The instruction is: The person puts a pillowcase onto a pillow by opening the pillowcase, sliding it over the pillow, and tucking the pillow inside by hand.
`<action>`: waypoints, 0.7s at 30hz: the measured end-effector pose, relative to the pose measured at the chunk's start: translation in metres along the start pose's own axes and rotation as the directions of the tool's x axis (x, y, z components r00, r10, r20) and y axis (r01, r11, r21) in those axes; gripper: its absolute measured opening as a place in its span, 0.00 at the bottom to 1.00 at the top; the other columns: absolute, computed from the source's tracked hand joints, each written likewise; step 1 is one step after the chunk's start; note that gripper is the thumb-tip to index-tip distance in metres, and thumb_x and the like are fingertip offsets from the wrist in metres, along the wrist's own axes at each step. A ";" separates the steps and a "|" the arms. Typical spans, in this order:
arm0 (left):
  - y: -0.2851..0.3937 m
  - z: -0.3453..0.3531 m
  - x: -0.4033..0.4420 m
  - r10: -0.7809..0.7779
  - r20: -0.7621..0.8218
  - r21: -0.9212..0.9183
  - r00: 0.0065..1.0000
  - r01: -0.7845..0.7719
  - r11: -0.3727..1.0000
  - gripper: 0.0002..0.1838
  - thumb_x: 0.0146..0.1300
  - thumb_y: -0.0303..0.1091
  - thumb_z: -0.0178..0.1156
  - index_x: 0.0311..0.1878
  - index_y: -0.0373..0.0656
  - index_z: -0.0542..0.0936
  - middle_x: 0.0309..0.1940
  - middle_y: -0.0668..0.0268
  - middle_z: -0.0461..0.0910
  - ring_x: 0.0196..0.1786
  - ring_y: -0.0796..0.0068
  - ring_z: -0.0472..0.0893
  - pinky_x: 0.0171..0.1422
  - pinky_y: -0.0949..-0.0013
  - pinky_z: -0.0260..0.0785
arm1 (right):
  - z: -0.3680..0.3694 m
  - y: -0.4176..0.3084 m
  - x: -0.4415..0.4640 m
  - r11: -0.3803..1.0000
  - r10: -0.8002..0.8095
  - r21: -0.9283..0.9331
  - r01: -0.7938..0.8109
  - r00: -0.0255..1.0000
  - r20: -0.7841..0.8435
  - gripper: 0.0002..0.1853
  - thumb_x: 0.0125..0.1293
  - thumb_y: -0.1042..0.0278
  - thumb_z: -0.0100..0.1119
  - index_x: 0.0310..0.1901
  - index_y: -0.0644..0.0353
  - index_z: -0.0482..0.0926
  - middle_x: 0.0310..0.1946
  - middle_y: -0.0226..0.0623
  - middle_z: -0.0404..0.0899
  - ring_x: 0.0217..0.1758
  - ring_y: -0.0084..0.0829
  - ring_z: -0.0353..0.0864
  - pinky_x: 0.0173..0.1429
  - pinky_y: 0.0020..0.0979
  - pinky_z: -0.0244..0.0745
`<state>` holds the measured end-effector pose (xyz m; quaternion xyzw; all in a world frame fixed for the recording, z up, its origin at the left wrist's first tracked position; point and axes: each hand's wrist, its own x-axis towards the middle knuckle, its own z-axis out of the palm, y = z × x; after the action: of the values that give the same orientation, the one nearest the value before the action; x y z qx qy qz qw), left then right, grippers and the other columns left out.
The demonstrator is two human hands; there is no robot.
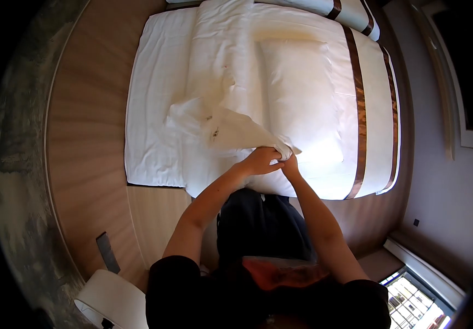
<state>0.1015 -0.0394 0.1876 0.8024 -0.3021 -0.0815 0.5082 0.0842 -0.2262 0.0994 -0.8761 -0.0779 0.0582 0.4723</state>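
Note:
Both my hands meet near the bed's front edge, gripping one gathered end of a white cloth (239,129) with small dark marks. The cloth spreads up and left from them, blurred at its far end. My left hand (261,160) has its fingers wrapped round the bunched fabric. Close against it, my right hand (290,165) pinches the same end. Beyond them a white pillow (302,93) lies on the bed (154,109), beside a folded-back white cover (220,44).
A bed runner (376,109) with brown stripes crosses the bed's right end. At lower left stand a white lamp (110,299) and a wooden headboard panel (91,109). A second bed (316,6) shows at the top, a window (414,301) at lower right.

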 end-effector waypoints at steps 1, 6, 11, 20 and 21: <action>0.017 0.001 0.003 0.004 -0.078 0.059 0.997 0.001 0.998 0.13 0.53 0.41 0.63 0.34 0.40 0.78 0.37 0.55 0.77 0.43 0.57 0.75 0.50 0.60 0.64 | -0.024 -0.023 0.007 0.983 0.185 0.013 -0.185 0.982 -0.039 0.19 0.55 0.73 0.54 0.51 0.61 0.74 0.42 0.45 0.77 0.46 0.42 0.77 0.50 0.33 0.70; 0.030 0.015 -0.001 -0.305 -0.370 0.570 0.878 0.474 0.671 0.25 0.57 0.54 0.56 0.50 0.44 0.76 0.54 0.53 0.70 0.60 0.54 0.64 0.62 0.46 0.50 | -0.127 -0.039 0.010 0.953 0.175 0.262 -0.151 0.982 -0.072 0.12 0.59 0.77 0.46 0.40 0.63 0.79 0.25 0.35 0.78 0.29 0.22 0.73 0.36 0.24 0.69; 0.044 0.011 -0.014 -0.292 -0.377 0.837 0.879 0.458 0.300 0.32 0.58 0.52 0.55 0.57 0.35 0.71 0.59 0.51 0.67 0.65 0.58 0.61 0.72 0.57 0.40 | -0.239 -0.056 -0.003 0.872 0.121 0.472 -0.129 0.991 0.049 0.09 0.62 0.75 0.48 0.39 0.63 0.79 0.30 0.28 0.77 0.33 0.18 0.71 0.40 0.20 0.67; 0.137 -0.003 0.031 0.019 -0.523 0.853 0.852 0.523 0.009 0.23 0.53 0.39 0.58 0.48 0.33 0.74 0.53 0.54 0.73 0.60 0.65 0.68 0.71 0.66 0.47 | -0.354 -0.054 -0.017 0.940 -0.009 -0.342 0.006 1.000 -0.005 0.11 0.56 0.57 0.58 0.37 0.52 0.81 0.31 0.38 0.81 0.34 0.35 0.80 0.37 0.32 0.73; 0.158 -0.004 0.038 0.034 -0.568 0.823 0.822 0.568 0.021 0.22 0.52 0.37 0.59 0.48 0.34 0.74 0.52 0.55 0.73 0.60 0.65 0.68 0.71 0.66 0.48 | -0.358 -0.053 -0.020 0.926 -0.064 -0.373 0.059 0.998 0.000 0.10 0.57 0.59 0.58 0.37 0.52 0.81 0.32 0.37 0.81 0.35 0.34 0.80 0.37 0.31 0.73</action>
<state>0.0701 -0.1054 0.3332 0.9633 0.0120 0.2272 -0.1425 0.1234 -0.4946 0.3400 -0.9472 -0.1121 0.0223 0.2995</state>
